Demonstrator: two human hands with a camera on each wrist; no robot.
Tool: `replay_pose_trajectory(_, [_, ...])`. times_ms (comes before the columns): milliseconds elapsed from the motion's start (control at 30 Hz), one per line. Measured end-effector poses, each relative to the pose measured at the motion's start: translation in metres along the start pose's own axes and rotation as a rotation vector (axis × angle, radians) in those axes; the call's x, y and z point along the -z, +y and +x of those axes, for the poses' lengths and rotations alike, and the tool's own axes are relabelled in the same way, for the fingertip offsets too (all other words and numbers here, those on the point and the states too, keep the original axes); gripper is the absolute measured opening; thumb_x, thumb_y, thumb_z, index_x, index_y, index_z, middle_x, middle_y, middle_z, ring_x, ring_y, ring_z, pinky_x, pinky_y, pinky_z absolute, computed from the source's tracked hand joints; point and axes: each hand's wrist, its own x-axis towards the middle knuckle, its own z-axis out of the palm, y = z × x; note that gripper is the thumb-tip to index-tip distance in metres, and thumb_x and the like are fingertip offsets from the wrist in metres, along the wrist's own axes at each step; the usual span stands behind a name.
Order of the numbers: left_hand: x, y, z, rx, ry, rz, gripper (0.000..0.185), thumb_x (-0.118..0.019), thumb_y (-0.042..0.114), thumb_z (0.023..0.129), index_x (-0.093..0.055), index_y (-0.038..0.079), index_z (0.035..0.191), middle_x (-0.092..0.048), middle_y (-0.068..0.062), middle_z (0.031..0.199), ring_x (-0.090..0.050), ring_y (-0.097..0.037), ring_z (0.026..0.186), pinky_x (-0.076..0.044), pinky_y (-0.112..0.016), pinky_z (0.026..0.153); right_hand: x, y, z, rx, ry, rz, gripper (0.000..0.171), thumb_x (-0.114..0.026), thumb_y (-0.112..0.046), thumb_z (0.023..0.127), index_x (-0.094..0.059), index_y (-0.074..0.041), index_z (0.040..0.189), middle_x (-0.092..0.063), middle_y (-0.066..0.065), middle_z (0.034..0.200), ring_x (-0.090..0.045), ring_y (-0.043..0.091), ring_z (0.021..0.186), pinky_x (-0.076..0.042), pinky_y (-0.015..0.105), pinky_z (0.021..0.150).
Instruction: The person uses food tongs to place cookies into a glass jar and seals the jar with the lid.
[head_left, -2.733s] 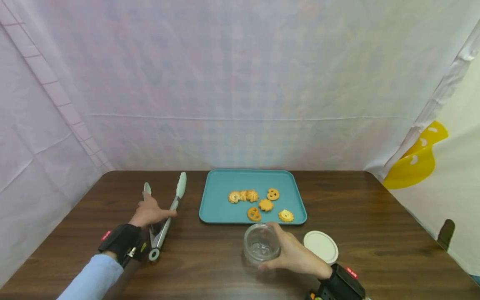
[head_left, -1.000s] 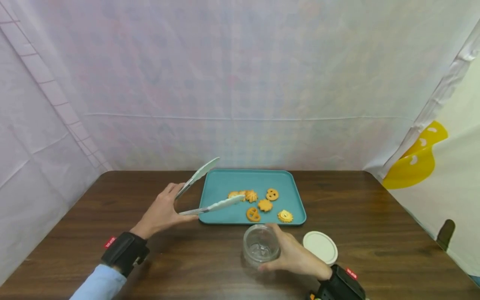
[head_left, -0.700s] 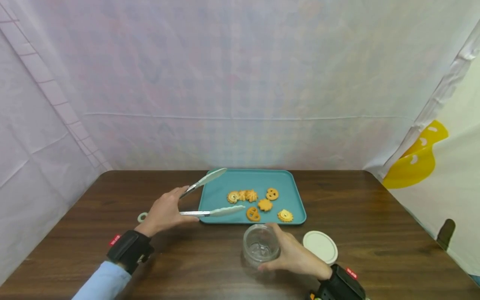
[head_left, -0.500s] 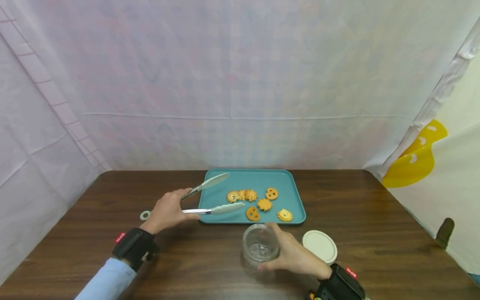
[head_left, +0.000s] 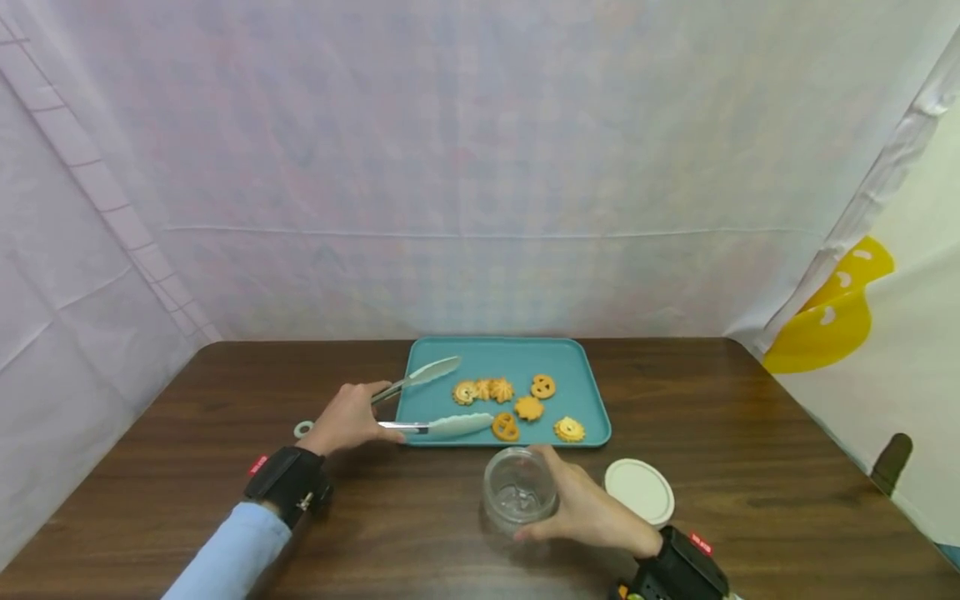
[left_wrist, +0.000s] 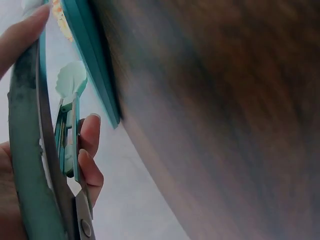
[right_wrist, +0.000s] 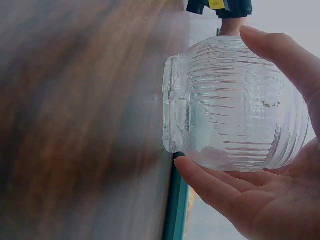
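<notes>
My left hand [head_left: 351, 417] grips metal tongs [head_left: 431, 400] with pale green tips; their arms stand spread over the left part of a teal tray [head_left: 442, 356]. The near tip lies just left of a pretzel-shaped cookie [head_left: 506, 427]. Several other cookies [head_left: 483, 390] lie on the tray. In the left wrist view the tongs [left_wrist: 67, 145] run past my fingers [left_wrist: 90, 150] toward the tray edge [left_wrist: 97, 65]. My right hand [head_left: 581, 504] is wrapped around an empty ribbed glass jar [head_left: 519, 497] that stands in front of the tray; the right wrist view shows the jar [right_wrist: 235, 105] close up.
A round white lid [head_left: 639, 492] lies flat on the brown wooden table [head_left: 750, 433], right of the jar. Pale cloth walls close in the back and left. A yellow shape [head_left: 832, 321] shows at the right beyond the table's corner.
My left hand took the tongs off the table, swung them over the tray and lowered them toward the cookies. My right hand has stayed on the jar.
</notes>
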Motion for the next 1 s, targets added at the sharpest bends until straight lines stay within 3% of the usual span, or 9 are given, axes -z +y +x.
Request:
replay_pose_trajectory(267, [-0.0031,-0.0043,0.0029,0.006,0.008,0.025,0.088,-0.083,0.04,0.052,-0.052,-0.011,0.117,-0.063,-0.018,0.096,-0.047,-0.019,0.072,-0.041,-0.032,0.063,0.0,0.0004,0.0008,0.022,0.014,-0.017,0.079,-0.077,-0.045,0.061,-0.038,-0.015,0.122,-0.057,0.004,0.11,-0.056,0.021,0.099,-0.044,0.034,0.083])
replay_pose_trajectory(400, [-0.0026,-0.0058,0.0037,0.013,-0.003,0.02,0.087,-0.083,0.04,0.053,-0.052,-0.013,0.115,-0.064,-0.017,0.088,-0.047,-0.018,0.068,-0.042,-0.032,0.061,0.0001,0.0003,0.001,0.022,0.015,-0.018,0.079,-0.077,-0.045,0.06,-0.038,-0.015,0.122,-0.057,0.004,0.11,-0.056,0.021,0.099,-0.044,0.034,0.083])
replay_pose_trajectory(633, [-0.0021,-0.0094,0.005,0.025,0.011,-0.001,0.076,-0.082,0.037,0.057,-0.057,-0.008,0.113,-0.062,-0.02,0.102,-0.053,-0.021,0.077,-0.044,-0.034,0.064,-0.0004,0.0,0.001,0.021,0.011,-0.018,0.08,-0.077,-0.046,0.06,-0.038,-0.015,0.123,-0.057,0.004,0.11,-0.056,0.021,0.1,-0.044,0.034,0.083])
replay_pose_trajectory(1000, [-0.0004,-0.0055,0.0036,0.081,0.05,-0.007,0.059,-0.08,0.035,0.061,-0.065,-0.003,0.105,-0.065,-0.015,0.095,-0.052,-0.018,0.072,-0.044,-0.032,0.062,-0.001,-0.0011,0.0,0.022,0.004,-0.005,0.081,-0.078,-0.044,0.061,-0.037,-0.015,0.124,-0.057,0.004,0.111,-0.055,0.022,0.1,-0.044,0.035,0.083])
